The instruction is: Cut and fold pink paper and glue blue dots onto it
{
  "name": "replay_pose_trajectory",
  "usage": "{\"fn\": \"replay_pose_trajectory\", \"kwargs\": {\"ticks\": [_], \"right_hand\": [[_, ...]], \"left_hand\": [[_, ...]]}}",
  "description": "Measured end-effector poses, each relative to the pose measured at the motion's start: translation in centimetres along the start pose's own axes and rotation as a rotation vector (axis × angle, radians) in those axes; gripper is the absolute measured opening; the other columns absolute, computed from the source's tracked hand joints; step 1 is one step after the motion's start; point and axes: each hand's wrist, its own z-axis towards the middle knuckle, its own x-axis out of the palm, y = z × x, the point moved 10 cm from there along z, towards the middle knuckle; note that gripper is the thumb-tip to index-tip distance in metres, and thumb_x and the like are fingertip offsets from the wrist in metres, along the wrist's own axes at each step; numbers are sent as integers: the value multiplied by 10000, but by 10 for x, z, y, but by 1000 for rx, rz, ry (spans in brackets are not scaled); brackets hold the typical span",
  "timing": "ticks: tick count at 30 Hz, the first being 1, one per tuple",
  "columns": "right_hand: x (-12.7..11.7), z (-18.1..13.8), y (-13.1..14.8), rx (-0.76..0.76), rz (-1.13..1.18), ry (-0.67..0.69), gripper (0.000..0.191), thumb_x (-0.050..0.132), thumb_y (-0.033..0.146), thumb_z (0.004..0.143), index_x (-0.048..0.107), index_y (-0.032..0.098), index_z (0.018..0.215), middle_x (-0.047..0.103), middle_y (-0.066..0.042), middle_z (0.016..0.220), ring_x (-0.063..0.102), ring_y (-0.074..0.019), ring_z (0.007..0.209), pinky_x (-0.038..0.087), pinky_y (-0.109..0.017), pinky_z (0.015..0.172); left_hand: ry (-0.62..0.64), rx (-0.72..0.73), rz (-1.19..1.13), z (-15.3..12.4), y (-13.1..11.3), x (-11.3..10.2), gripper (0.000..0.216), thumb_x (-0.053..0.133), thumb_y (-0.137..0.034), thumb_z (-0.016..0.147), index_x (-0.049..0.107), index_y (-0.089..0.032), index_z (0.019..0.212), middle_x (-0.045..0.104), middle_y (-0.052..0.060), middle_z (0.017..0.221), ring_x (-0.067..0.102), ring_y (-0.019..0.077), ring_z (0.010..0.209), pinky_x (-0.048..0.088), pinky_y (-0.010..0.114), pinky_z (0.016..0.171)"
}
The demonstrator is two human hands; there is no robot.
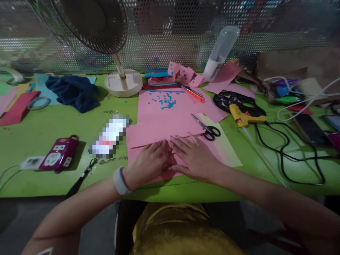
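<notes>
A folded sheet of pink paper [148, 132] lies before me, its fold edge running crosswise. My left hand [148, 161], with a grey band at the wrist, rests on the paper with fingers bent together at that edge; its thumb is mostly hidden. Fingers spread and thumb apart, my right hand [192, 154] lies on the same paper, fingertips on the edge. Black-handled scissors [211, 132] lie just beyond my right hand. Farther back, tiny blue paper bits [168, 101] are scattered over another pink sheet [145, 111], near an orange cutter knife [195, 94].
A yellow glue gun [245, 117] with a black cord lies to the right. Left stand a phone [110, 136], a purple power socket [60, 152] and a fan [123, 83]. Behind are a clear bottle [221, 53], dotted pink strips [183, 72] and a dark blue cloth [73, 92].
</notes>
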Motion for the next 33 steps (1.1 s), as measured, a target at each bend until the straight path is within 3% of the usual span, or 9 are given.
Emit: {"fn": "replay_pose_trajectory", "kwargs": {"ticks": [3,9,15,19,21,23,27,30,33], "right_hand": [[10,-5,2,-15,24,36,793,419,698,868,402,157,1448,347,-168,1532,269,-318,1435,122,-592,1159],[12,-9,-1,-42,24,31,838,359,717,875,373,122,1464,300,-184,1548,189,-322,1464,101,-597,1167],[14,-29,-19,-27,-60,59,896,284,744,875,359,70,1461,267,-208,1555,160,-358,1462,106,-636,1141],[-3,-34,-27,1,-16,-13,779,337,689,902,466,93,1387,386,-199,1504,298,-344,1411,199,-585,1138],[-21,-28,-41,134,88,-100,619,394,604,932,581,104,1247,558,-192,1357,484,-317,1272,350,-511,1072],[-28,-19,-62,336,249,-110,429,465,515,935,651,139,1026,705,-141,1059,642,-254,994,494,-405,888],[17,-4,-74,601,694,308,388,590,542,846,586,178,710,649,-22,575,592,-138,469,460,-249,450],[46,0,-68,642,907,533,442,660,551,789,538,169,602,622,-16,498,545,-107,379,423,-210,361],[59,2,-67,638,989,608,467,718,538,744,522,160,550,626,-25,477,538,-96,368,428,-194,343]], "left_hand": [[40,9,3,0,-2,-1,547,538,-554,879,603,-88,1160,571,241,1294,527,342,1231,512,495,938],[23,0,33,-1,-2,-6,568,520,-511,903,570,-63,1250,568,226,1321,535,341,1223,519,475,924],[98,-26,37,-1,1,-3,573,517,-516,903,565,-85,1277,538,208,1368,515,333,1252,506,457,946],[74,-15,56,1,-1,-7,536,520,-513,900,581,-115,1255,559,198,1341,537,322,1224,525,440,916],[50,1,57,3,-4,-10,444,528,-467,903,620,-138,1187,585,188,1303,565,312,1180,544,427,878],[27,19,44,4,-7,-13,368,535,-417,902,646,-142,1120,602,186,1268,573,306,1158,549,424,867],[4,25,23,6,-8,-17,357,545,-419,891,655,-133,1075,618,185,1227,577,304,1141,552,432,870],[-6,32,41,6,-8,-18,393,547,-431,889,651,-101,1075,614,215,1219,598,312,1100,566,429,834],[-7,26,30,4,-7,-17,415,547,-432,888,640,-87,1100,597,232,1243,598,318,1100,569,428,822]]}}
